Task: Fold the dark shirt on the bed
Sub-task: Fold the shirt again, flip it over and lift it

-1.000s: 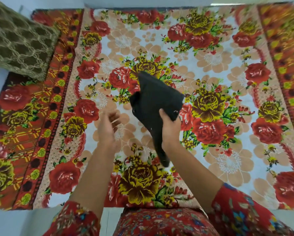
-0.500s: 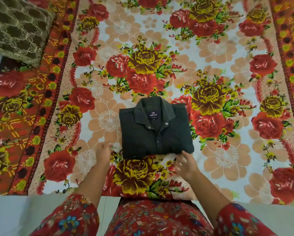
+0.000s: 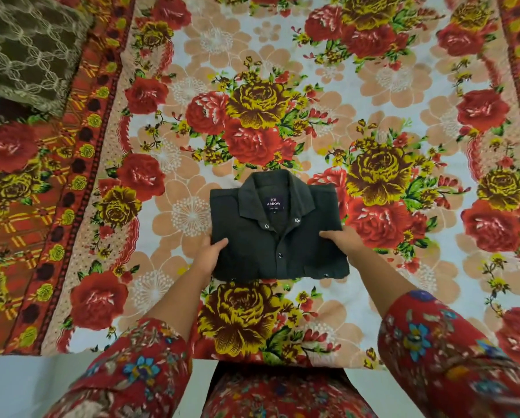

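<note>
Dark shirt (image 3: 282,254) lies as a flat folded rectangle mid-bed (image 3: 192,146), front up, collar (image 3: 275,188) on the far side, bottom fold nearest us. Left grip (image 3: 210,254) is at the shirt's left edge and right grip (image 3: 343,239) at its right edge, the right one slightly closer to the collar. Each has its thumb laid on top of the cloth. Fingers are out of sight; we judge they're tucked under the edge, so both pinch the shirt.

Key relation: the shirt sits directly between the grips. Its wider span runs left-right from one to the other, and the button line runs away from us midway. Neither grip is nearer.

We judge folding is essentially done. What's left is squaring or lifting the pack, and both sides must move together or the layers slide. Olive cushion (image 3: 26,46), far left, is well apart.
</note>
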